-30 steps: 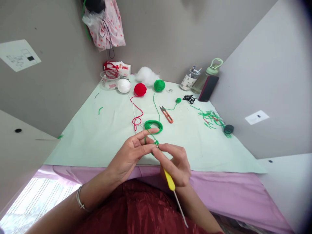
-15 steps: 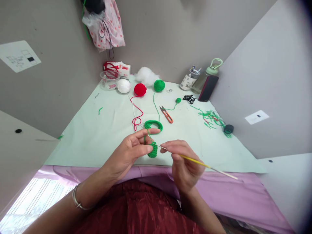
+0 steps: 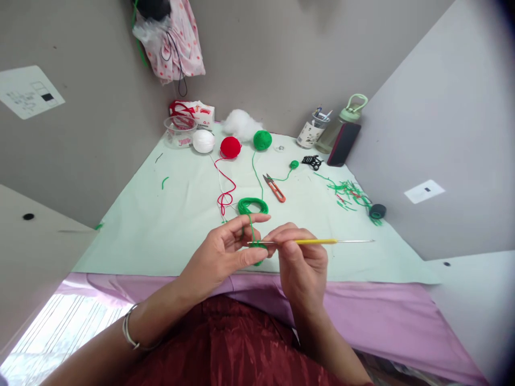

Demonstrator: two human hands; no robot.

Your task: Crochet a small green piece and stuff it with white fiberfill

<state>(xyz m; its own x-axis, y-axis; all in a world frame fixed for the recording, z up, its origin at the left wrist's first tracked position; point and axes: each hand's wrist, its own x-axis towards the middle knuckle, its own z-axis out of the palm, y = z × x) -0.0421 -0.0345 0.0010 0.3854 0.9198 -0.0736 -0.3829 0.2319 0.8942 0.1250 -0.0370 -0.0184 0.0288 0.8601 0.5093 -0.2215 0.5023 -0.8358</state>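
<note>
My left hand point(image 3: 225, 252) pinches a small green crocheted piece point(image 3: 258, 256), with green yarn running over its raised forefinger. My right hand point(image 3: 300, 262) is closed on a yellow-handled crochet hook point(image 3: 314, 242), held level, its tip pushed into the green piece and its metal end pointing right. Just beyond my fingers lies a loose coil of green yarn point(image 3: 253, 206). A strand leads from it to the green yarn ball point(image 3: 262, 140) at the back of the pale green mat point(image 3: 161, 230).
Red yarn ball point(image 3: 230, 147), white yarn ball point(image 3: 203, 141) and white stuffing point(image 3: 242, 123) sit at the back. Orange snips point(image 3: 275, 188) lie mid-mat. Green yarn clippings point(image 3: 348, 193) and a dark tape roll point(image 3: 377, 210) are at the right. A pen cup point(image 3: 310, 133) and bottle point(image 3: 341, 126) stand by the wall.
My right hand swung the hook from pointing toward me to level, handle out to the right, and pushed its tip into the green piece. My left hand kept its hold.
</note>
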